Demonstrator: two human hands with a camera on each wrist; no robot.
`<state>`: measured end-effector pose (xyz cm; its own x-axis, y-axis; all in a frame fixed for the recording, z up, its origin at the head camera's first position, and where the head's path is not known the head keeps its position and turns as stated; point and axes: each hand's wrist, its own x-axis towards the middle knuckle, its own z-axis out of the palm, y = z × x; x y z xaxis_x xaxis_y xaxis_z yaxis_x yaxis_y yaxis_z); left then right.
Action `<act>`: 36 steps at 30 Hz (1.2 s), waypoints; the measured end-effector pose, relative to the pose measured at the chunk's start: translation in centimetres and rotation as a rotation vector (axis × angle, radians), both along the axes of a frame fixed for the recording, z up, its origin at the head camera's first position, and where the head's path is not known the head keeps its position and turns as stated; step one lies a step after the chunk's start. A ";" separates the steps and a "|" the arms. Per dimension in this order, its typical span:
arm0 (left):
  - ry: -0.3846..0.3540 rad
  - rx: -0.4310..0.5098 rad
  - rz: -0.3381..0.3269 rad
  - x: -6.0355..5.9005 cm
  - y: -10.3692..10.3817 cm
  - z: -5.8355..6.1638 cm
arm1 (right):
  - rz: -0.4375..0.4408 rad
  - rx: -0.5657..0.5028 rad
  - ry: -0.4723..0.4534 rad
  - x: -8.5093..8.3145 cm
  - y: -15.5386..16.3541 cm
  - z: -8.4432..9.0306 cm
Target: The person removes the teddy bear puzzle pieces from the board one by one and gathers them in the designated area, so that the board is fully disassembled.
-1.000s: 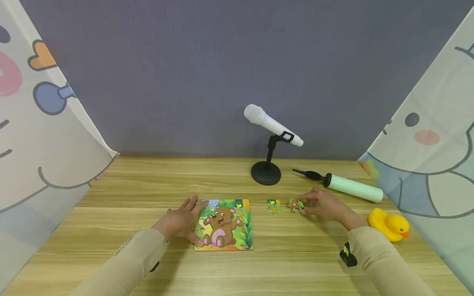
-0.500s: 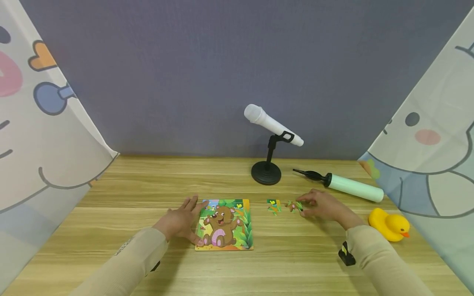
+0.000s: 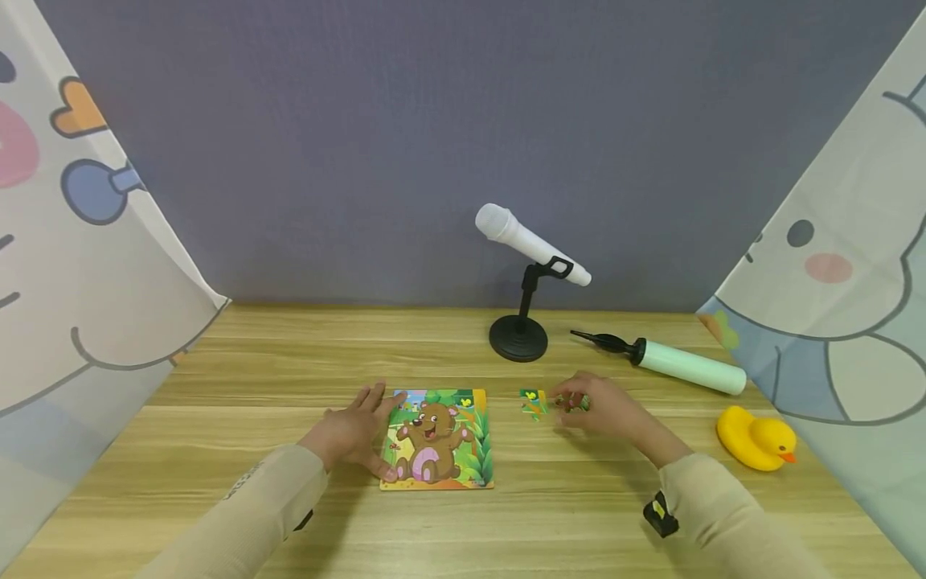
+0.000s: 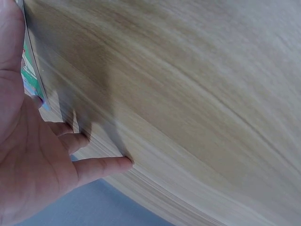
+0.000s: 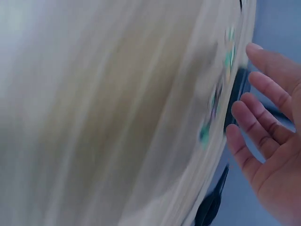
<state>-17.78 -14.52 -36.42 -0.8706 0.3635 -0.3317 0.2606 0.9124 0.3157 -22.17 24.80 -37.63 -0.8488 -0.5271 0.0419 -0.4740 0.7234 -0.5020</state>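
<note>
From my remote seat, L to R. Left hand (image 3: 352, 430) lies flat on the table (image 3: 217, 482), fingers straight & spread, thumb along the near-left corner of the bear puzzle board (image 3: 438, 439); reads to me as a brace so the board doesn't slide. Left wrist view agrees: straight fingers (image 4: 101, 165) on the wood, board edge (image 4: 29, 70) against the palm side.

Just R of the board lies a loose green piece (image 3: 534, 403), apart from the frame, untouched. Touching distance from it is a second piece (image 3: 575, 401), under the right hand (image 3: 604, 412). Head view suggests the fingertips are on it or pinching it, but the right wrist view is motion-blurred and shows fingers (image 5: 263, 89) fairly straight, so I can't tell pinch vs. push.

Behind: white mic on a black stand (image 3: 531, 277). Further R, a mint hand pump (image 3: 676, 367) lying flat, & a yellow duck (image 3: 755, 438) near the table edge, well clear of the hands.
</note>
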 end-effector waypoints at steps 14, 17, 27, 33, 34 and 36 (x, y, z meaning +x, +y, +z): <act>0.001 -0.005 0.005 -0.1 -0.1 -0.2 | 0.032 -0.137 -0.090 3.6 -7.2 -0.4; -0.003 -0.012 0.008 -0.1 -0.1 -0.2 | 0.070 -0.166 -0.126 4.1 -8.1 -0.5; 0.006 -0.005 -0.002 -0.1 -0.2 -0.1 | 0.066 -0.052 -0.047 5.5 -10.9 -0.8; 0.006 -0.008 -0.001 -0.1 -0.1 -0.1 | 0.059 0.006 0.009 5.9 -11.4 -0.9; 0.007 -0.009 -0.001 -0.1 -0.1 -0.1 | 0.058 0.009 0.007 5.9 -11.4 -0.9; 0.007 -0.012 -0.002 -0.1 -0.1 -0.1 | 0.055 0.007 0.002 5.9 -11.4 -0.9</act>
